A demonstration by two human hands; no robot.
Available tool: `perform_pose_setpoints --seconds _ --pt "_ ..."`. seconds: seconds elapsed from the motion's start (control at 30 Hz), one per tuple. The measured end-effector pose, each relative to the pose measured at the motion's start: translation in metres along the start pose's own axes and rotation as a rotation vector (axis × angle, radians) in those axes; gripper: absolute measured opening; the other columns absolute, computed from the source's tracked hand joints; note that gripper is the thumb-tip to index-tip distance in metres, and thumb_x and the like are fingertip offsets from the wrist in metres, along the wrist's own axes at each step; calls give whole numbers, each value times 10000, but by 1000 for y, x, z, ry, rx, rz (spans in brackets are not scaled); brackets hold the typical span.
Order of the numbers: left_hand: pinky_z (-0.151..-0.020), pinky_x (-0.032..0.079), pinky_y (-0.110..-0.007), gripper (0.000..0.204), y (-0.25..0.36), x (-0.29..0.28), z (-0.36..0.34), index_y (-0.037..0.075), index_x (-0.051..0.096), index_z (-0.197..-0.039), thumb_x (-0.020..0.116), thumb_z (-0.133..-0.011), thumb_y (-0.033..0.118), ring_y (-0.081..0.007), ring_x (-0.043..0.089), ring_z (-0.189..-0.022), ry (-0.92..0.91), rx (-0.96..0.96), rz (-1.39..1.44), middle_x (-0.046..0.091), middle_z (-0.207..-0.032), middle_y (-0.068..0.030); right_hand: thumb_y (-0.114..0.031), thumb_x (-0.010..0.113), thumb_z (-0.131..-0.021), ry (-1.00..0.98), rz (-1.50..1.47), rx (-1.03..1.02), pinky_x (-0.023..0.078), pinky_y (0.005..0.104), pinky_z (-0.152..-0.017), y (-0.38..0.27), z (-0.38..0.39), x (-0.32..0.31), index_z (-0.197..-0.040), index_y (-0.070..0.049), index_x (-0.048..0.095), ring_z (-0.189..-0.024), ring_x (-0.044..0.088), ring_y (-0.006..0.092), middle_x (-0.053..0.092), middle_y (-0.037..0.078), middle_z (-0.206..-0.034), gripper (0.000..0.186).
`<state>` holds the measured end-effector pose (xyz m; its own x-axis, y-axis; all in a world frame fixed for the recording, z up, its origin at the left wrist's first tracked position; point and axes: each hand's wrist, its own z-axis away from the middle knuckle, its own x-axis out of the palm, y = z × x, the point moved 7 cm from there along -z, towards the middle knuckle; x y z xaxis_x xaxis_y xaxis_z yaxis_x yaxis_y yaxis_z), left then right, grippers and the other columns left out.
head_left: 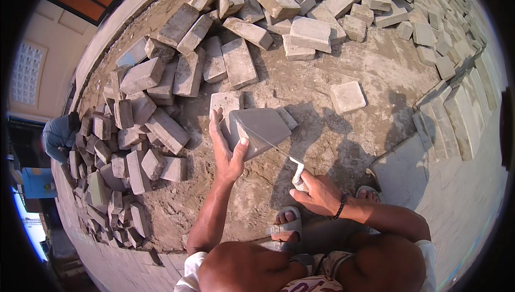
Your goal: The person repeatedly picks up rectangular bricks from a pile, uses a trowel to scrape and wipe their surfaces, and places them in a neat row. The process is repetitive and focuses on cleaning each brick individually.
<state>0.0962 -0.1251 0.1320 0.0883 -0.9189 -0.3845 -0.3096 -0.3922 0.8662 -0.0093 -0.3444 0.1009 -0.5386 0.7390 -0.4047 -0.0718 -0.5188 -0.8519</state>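
Note:
My left hand (228,150) is closed on a smooth grey slab-like piece (260,123), its thumb upright at the piece's left side. My right hand (319,195) grips the pale handle of a hand tool (298,168), whose thin metal part crosses the grey piece diagonally; its exact shape is unclear. Behind the grey piece lies a pale paver (222,99) on the dirt. Another square paver (348,96) rests separately to the right.
Loose pavers (155,125) are heaped along the left and back. Stacked slabs (456,120) and laid paving (445,211) line the right. A person (59,136) in blue bends at far left beside a blue container (37,182). My sandalled feet (284,225) are below.

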Motion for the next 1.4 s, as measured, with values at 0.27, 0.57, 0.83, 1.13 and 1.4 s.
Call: perform_pose_setpoints --seconds 0.27,0.57,0.83,1.13,1.4 --pt "-1160 235 -405 712 -22 -7 17 -17 168 -1526 550 -929 57 -295 297 -1405 218 -226 264 276 -1525 -230 -308 620 -885 117 64 226 487 497 -698 92 -55 -8 -1016 38 554 -814 645 431 657 243 -841 375" --pt "-1139 293 -395 582 -21 -4 22 -44 288 -1456 558 -968 121 -273 343 -1380 299 -280 353 347 -1468 -216 -265 622 -884 53 88 -118 498 482 -624 24 16 12 -978 17 566 -702 637 411 636 209 -751 302" --pt "-1108 319 -367 526 -23 -6 23 -64 352 -1407 584 -964 98 -237 436 -1284 344 -236 304 443 -1380 -173 -256 612 -868 34 250 10 510 515 -677 51 24 8 -957 22 555 -745 639 431 651 232 -792 297" --pt "-1093 324 -362 516 -24 -6 25 -52 367 -1395 596 -961 110 -224 447 -1253 373 -248 297 456 -1346 -158 -239 614 -861 58 228 117 506 518 -672 89 33 -11 -991 21 535 -736 628 462 639 253 -745 301" --pt "-1067 344 -355 491 -15 -4 21 -46 378 -1380 590 -967 115 -214 463 -1215 369 -243 252 466 -1321 -153 -247 617 -848 -22 245 125 522 500 -706 72 34 2 -945 42 586 -777 650 445 656 262 -838 307"
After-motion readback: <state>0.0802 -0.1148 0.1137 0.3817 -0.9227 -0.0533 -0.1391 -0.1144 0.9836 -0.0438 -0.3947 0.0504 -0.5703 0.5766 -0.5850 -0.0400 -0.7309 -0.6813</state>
